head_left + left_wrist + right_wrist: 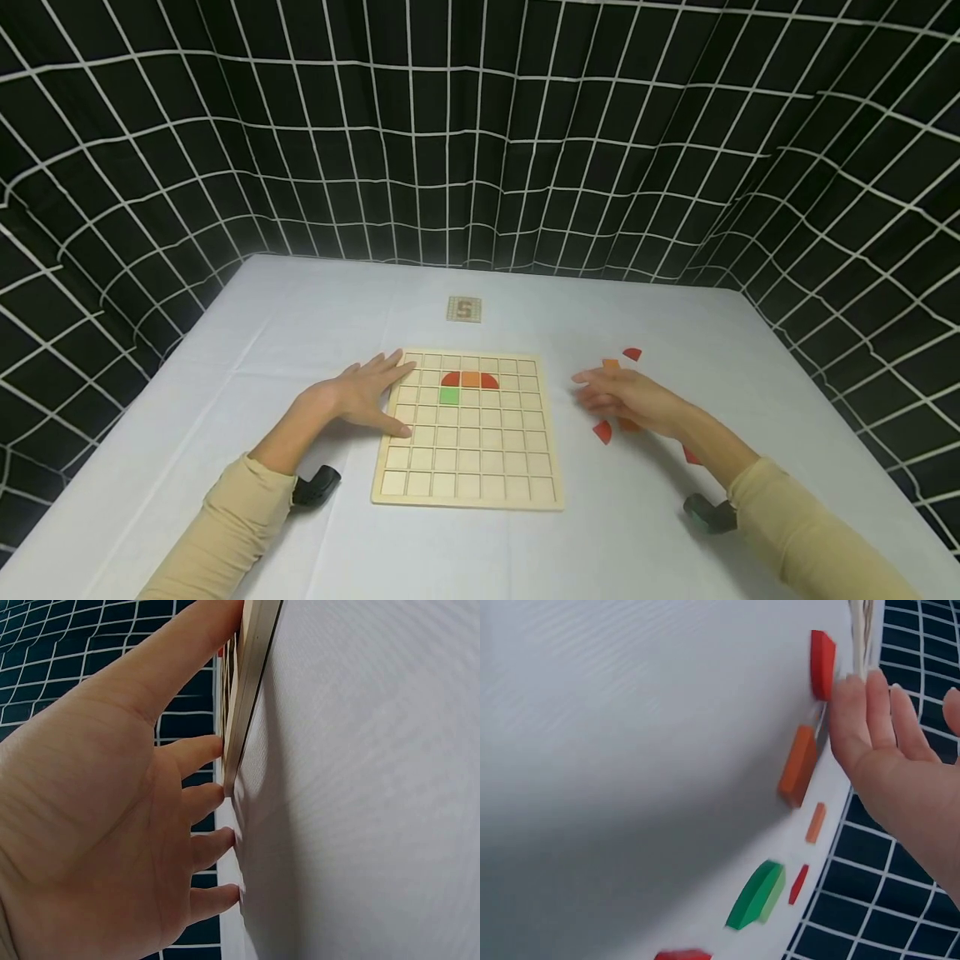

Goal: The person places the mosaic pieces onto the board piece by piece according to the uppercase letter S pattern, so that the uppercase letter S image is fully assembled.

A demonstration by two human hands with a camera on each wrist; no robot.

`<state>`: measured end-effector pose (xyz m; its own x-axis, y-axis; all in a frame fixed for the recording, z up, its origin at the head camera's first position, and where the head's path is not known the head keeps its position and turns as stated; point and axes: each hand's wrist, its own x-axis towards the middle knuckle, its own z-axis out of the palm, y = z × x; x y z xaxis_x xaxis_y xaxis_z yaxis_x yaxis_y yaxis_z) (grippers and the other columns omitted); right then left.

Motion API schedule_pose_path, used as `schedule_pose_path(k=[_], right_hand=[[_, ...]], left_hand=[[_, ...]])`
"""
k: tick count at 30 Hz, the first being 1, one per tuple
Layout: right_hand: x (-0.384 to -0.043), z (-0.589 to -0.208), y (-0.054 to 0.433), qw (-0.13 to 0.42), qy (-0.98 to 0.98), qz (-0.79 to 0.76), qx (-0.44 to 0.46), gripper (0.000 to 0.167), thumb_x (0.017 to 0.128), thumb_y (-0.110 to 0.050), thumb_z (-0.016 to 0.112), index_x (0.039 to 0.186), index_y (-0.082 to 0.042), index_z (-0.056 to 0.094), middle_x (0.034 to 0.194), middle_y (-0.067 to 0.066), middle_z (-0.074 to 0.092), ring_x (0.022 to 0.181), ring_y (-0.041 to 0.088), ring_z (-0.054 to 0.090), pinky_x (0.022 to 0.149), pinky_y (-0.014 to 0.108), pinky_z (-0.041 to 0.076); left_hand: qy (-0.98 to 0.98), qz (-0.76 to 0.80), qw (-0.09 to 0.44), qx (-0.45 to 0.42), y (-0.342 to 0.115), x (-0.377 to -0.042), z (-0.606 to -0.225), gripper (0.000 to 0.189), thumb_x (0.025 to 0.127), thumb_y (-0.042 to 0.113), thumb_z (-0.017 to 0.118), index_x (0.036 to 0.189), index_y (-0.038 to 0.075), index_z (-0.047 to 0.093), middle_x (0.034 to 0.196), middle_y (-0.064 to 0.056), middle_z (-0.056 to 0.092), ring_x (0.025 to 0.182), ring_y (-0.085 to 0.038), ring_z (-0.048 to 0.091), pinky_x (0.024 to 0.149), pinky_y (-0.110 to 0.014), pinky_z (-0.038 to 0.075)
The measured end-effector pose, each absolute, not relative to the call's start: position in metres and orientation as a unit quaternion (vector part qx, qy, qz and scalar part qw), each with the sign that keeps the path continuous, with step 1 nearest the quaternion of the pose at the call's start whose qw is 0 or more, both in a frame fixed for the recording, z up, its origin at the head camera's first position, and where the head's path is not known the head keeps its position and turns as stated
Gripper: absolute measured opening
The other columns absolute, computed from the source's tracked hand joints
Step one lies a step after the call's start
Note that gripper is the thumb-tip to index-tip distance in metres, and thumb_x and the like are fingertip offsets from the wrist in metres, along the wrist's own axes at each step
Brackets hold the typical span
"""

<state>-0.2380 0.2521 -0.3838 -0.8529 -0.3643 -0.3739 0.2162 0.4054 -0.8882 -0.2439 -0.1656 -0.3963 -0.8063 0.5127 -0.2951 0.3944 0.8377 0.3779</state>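
A wooden grid board (457,485) lies flat on the table. In its upper rows sit a red quarter-round tile (452,380), an orange square tile (470,380), another red quarter-round tile (489,382) and, one row lower, a green square tile (449,396). My left hand (363,396) rests on the board's left edge, thumb and fingers spread. To the right of the board, my right hand (628,395) hovers over loose tiles, fingers relaxed, nothing seen in them. Below it in the right wrist view are a red tile (823,666), an orange tile (799,766) and a green tile (751,896).
Beyond the board lies a small square card (464,309) with an "S"-like figure. Further loose red tiles lie around the right hand, one behind it (632,354) and one nearer the sleeve (692,456). Black curtains (465,125) with white grid lines stand behind the white table.
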Motion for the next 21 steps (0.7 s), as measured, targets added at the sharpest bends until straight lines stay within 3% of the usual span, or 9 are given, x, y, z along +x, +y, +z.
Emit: schedule_pose_path(k=[9,12,21], right_hand=[[-0.224,-0.383,0.262,0.252,0.858,-0.446,-0.031,0.061,0.093,-0.042,0.059,0.14,-0.006,0.046,0.132,0.009,0.055,0.112,0.023,0.055,0.088,0.036,0.047],[-0.218,-0.383,0.264,0.238,0.867,-0.436,-0.039,0.056,0.093,-0.038,0.061,0.137,-0.006,0.049,0.13,0.009,0.057,0.108,0.022,0.057,0.087,0.034,0.049],[-0.206,-0.39,0.269,0.187,0.883,-0.42,-0.091,0.039,0.087,-0.008,0.069,0.124,-0.001,0.059,0.106,0.008,0.064,0.093,0.022,0.06,0.077,0.029,0.052]], left_hand=[[0.937,0.153,0.196,0.244,-0.166,-0.244,-0.397,0.11,0.073,0.062,0.071,0.153,0.01,0.017,0.158,-0.017,0.003,0.142,-0.039,0.003,0.111,-0.059,0.006],[0.937,0.156,0.196,0.243,-0.166,-0.244,-0.397,0.11,0.073,0.062,0.071,0.153,0.01,0.017,0.158,-0.018,0.003,0.142,-0.04,0.003,0.111,-0.059,0.005],[0.937,0.158,0.194,0.245,-0.166,-0.244,-0.397,0.11,0.074,0.062,0.071,0.153,0.009,0.017,0.157,-0.019,0.004,0.142,-0.041,0.004,0.111,-0.059,0.006]])
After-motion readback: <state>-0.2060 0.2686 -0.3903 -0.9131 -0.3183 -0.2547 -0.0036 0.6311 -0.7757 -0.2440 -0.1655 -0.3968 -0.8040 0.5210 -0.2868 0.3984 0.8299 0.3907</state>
